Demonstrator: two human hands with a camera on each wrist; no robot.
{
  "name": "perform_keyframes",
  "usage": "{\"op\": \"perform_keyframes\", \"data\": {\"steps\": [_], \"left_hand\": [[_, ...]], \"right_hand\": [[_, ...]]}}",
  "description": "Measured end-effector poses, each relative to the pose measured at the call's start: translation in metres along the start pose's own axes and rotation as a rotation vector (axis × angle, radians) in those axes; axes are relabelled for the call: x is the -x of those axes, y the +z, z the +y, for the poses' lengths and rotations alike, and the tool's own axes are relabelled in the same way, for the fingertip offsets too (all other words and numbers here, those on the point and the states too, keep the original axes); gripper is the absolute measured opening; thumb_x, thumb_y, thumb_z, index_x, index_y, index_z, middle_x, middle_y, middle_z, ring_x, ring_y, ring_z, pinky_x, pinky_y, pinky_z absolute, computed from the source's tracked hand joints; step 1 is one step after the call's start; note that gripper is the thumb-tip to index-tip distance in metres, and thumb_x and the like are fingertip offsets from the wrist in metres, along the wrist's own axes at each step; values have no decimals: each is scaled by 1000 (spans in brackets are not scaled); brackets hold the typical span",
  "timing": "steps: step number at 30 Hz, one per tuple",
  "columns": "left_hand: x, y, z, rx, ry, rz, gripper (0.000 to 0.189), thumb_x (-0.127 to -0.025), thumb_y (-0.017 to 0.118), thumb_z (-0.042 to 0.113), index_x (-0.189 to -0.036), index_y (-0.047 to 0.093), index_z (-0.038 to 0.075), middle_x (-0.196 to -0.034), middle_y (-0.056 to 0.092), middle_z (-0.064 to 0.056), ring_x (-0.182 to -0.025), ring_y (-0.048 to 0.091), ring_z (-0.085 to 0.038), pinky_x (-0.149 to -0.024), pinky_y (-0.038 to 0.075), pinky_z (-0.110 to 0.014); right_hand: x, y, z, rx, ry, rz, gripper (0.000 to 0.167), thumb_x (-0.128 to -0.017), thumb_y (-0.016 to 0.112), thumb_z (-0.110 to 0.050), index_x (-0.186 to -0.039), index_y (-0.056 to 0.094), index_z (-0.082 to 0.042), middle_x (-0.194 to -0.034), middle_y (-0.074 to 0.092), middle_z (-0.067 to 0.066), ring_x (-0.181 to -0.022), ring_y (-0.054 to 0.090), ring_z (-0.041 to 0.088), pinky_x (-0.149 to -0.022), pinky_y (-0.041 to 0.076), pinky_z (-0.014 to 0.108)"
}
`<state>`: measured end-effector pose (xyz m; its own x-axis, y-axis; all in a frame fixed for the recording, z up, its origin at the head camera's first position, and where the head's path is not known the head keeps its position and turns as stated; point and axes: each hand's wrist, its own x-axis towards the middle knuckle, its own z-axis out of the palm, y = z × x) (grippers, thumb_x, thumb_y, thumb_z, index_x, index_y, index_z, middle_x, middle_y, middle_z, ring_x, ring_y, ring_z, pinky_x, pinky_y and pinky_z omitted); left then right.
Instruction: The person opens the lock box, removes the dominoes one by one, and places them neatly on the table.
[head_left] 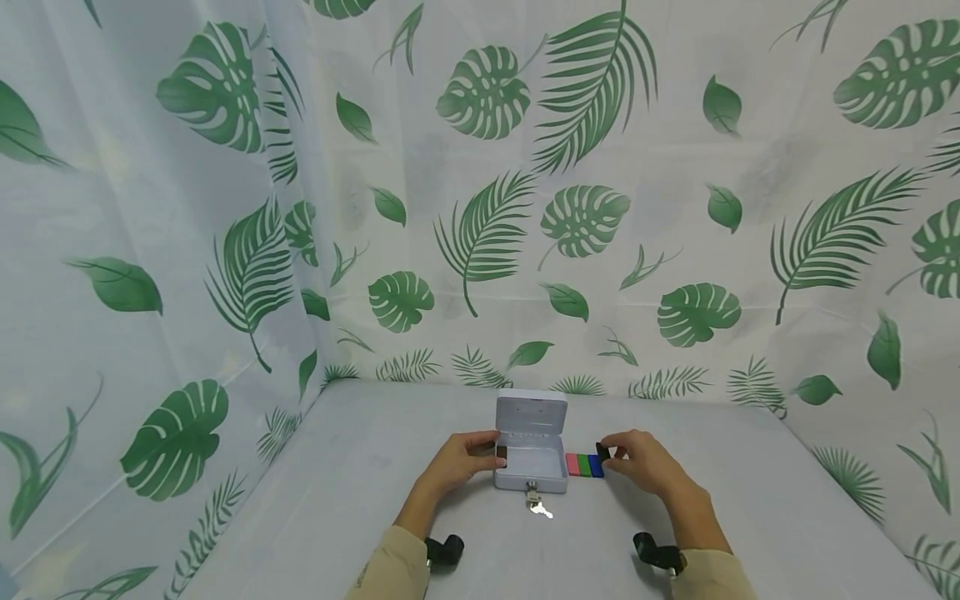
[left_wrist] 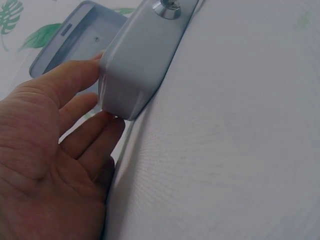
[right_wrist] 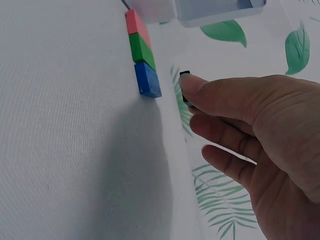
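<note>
A small grey-white metal cash box (head_left: 531, 481) stands with its lid (head_left: 531, 414) raised. My left hand (head_left: 455, 461) holds the box at its left side, with thumb and fingers at the wall and corner. Between those fingertips, at the box's left inner side, a dark brown block (head_left: 502, 456) shows in part. Just right of the box lie a pink block (right_wrist: 136, 24), a green block (right_wrist: 142, 51) and a blue block (right_wrist: 148, 80), touching in a row. My right hand (head_left: 643, 461) pinches a black block (right_wrist: 184, 75) between thumb and fingers, above the row's blue end.
Keys (head_left: 539, 505) hang from the lock (head_left: 532, 487) on the box's front and reach the white tabletop (head_left: 480, 550). Leaf-printed curtains (head_left: 495, 250) stand behind the table and on the left. A black wrist mount (head_left: 447, 550) sits on each forearm.
</note>
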<state>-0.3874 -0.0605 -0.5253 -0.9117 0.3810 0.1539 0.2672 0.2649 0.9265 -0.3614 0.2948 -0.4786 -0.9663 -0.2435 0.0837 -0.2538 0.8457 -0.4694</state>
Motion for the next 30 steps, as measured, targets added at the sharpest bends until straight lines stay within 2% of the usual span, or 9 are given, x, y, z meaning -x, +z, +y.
{"op": "perform_keyframes", "data": {"steps": [6, 14, 25, 30], "left_hand": [[1, 0, 1, -5, -6, 2, 58, -89, 84, 24, -140, 65, 4, -143, 65, -13, -137, 60, -33, -119, 42, -54], [1, 0, 3, -20, -11, 5, 58, -89, 84, 25, -140, 65, 4, -144, 65, -12, -138, 59, -33, -119, 41, -54], [-1, 1, -2, 10, -7, -6, 58, -89, 84, 23, -140, 64, 4, -145, 64, -14, -138, 58, -35, -117, 44, -53], [-1, 1, -1, 13, -9, -4, 58, -89, 84, 23, -140, 64, 4, -145, 64, -15, -138, 58, -35, -117, 44, -53]], "right_hand": [[0, 1, 3, -6, 20, -16, 32, -89, 80, -9, -120, 76, -3, -97, 71, 4, -88, 58, 20, -75, 51, 36], [0, 2, 6, 4, 43, -24, 32, -89, 82, -11, -119, 76, -5, -96, 70, 4, -88, 57, 20, -78, 51, 36], [-2, 4, 5, 2, 88, -62, 30, -88, 81, -7, -117, 76, -2, -93, 72, 4, -83, 59, 19, -79, 56, 39], [-3, 5, 7, -1, 82, -61, 30, -87, 81, -6, -116, 77, -1, -92, 72, 5, -82, 59, 19, -79, 57, 40]]}}
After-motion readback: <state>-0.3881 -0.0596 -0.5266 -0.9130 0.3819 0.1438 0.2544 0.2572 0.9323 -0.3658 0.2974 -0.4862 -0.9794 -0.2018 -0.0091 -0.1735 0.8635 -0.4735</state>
